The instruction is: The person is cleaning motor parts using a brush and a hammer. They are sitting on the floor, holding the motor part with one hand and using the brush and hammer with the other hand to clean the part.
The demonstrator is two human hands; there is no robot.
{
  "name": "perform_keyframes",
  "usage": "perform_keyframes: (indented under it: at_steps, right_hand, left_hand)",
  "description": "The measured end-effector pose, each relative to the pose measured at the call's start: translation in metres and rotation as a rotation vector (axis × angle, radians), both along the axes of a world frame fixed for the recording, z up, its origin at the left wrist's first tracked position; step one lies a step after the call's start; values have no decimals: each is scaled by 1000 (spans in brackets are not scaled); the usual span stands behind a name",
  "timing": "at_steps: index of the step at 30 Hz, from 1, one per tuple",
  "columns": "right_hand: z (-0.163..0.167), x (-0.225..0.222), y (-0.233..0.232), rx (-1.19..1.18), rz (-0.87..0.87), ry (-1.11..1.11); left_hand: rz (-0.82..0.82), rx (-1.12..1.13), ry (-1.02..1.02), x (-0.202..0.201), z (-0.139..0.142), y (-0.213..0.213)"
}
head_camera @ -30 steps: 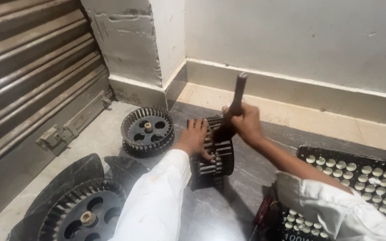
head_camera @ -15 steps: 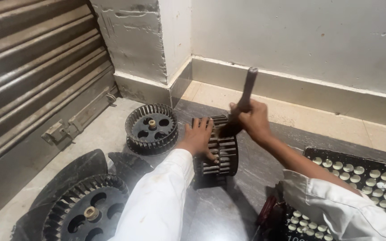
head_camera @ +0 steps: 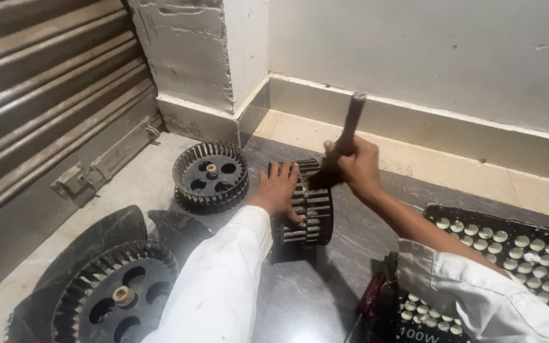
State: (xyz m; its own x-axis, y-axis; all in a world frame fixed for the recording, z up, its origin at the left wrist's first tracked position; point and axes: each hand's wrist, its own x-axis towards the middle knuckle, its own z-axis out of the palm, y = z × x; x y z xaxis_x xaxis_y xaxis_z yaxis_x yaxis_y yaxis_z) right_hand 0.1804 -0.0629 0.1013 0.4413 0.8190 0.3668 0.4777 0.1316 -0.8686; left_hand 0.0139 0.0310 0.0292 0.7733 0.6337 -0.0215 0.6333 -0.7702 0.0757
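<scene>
A black blower wheel (head_camera: 312, 206) with many thin fins stands on its edge on the dark floor, in the middle of the head view. My left hand (head_camera: 279, 188) rests flat against its left face and holds it upright. My right hand (head_camera: 356, 166) is closed around the handle of a brush (head_camera: 348, 130), gripped low on the handle. The handle points up and slightly right. The dark bristle end (head_camera: 320, 180) touches the top of the wheel's fins. Both arms wear white sleeves.
A second blower wheel (head_camera: 211, 176) lies flat to the left. A third wheel (head_camera: 117, 297) sits in a black housing at the lower left. A black panel of round white lights (head_camera: 509, 248) lies at the right. A metal roller shutter (head_camera: 46, 114) and wall corner (head_camera: 223, 70) stand behind.
The view has shifted a little, so everything sits lower and further right. My right hand has tilted the brush handle more upright while the bristles stay on the wheel. My left hand keeps its hold.
</scene>
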Motion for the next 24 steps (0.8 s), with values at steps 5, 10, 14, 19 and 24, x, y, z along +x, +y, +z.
perform_keyframes:
  at_steps: [5, 10, 14, 19, 24]
  right_hand:
    - [7, 7, 10, 129, -71, -357]
    - [4, -2, 30, 121, 101, 44]
    - [-5, 11, 19, -87, 204, 120]
    - [0, 31, 26, -42, 160, 101]
    - [-10, 15, 32, 22, 130, 213]
  left_hand:
    - [11, -23, -5, 0, -2, 1]
    - [-8, -6, 58, 0, -4, 5]
    - [-49, 61, 91, -1, -8, 2]
    - [-51, 122, 67, -7, -9, 0]
    - [-30, 119, 67, -7, -8, -1]
